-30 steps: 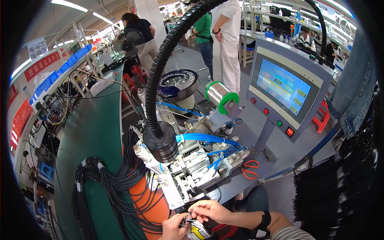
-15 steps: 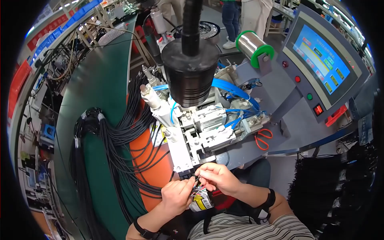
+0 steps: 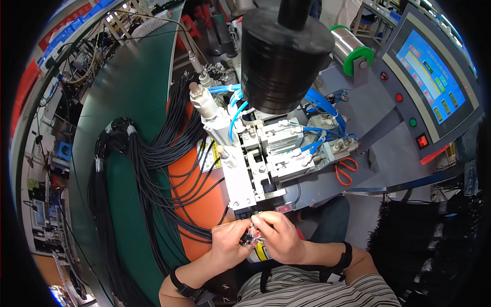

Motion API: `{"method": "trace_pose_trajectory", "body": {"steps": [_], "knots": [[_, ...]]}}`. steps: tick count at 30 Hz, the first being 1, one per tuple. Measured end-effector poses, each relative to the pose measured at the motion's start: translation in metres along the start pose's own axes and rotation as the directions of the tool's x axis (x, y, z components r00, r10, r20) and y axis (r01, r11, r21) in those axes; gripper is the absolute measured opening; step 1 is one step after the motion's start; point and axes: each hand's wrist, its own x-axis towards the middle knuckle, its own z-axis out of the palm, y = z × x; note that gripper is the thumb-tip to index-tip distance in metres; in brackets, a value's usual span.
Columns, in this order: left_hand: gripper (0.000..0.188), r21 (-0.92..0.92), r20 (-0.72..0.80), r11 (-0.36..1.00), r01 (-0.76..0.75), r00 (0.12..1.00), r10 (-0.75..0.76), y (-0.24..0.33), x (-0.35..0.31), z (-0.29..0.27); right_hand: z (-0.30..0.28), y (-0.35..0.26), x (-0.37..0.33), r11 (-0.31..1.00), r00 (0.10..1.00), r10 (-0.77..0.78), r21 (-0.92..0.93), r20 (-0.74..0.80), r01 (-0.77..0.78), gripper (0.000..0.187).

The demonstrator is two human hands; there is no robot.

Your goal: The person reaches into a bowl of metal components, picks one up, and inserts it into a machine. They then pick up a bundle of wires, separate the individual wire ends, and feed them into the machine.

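A cluster of thin, multicoloured wire ends (image 3: pixel 254 237) is pinched by the left hand (image 3: pixel 227 243) from 9 o'clock; the right hand (image 3: pixel 282 241) is curled in from 3 o'clock, fingertips at the wires, though whether one is gripped cannot be told. Neither hand is clearly nearer; the splayed wires' long axis cannot be made out. The silver metal machine (image 3: pixel 237 179) is set at 12 o'clock, the long black cables (image 3: pixel 166 156) at 10.

A grey bench (image 3: pixel 322 190) carries the metal machine (image 3: pixel 280 140); red-handled scissors (image 3: pixel 346 169) lie right of it. Left of the machine, black cables (image 3: pixel 148 153) drape over a green bench (image 3: pixel 135 77).
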Motion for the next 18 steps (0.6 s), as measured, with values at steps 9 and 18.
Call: {"method": "trace_pose_trajectory", "body": {"steps": [9,18], "knots": [[0.026,-0.026,0.032,1.000,0.010,0.999,-0.009,0.001,0.000,0.000,-0.015,0.028,0.007,0.100,0.762,0.398,0.802,0.510,-0.589,0.020],[0.032,-0.013,0.132,1.000,0.015,0.991,-0.013,-0.002,-0.006,-0.001,-0.020,0.029,0.014,0.612,0.846,0.359,0.584,0.395,-0.533,0.009]]}}
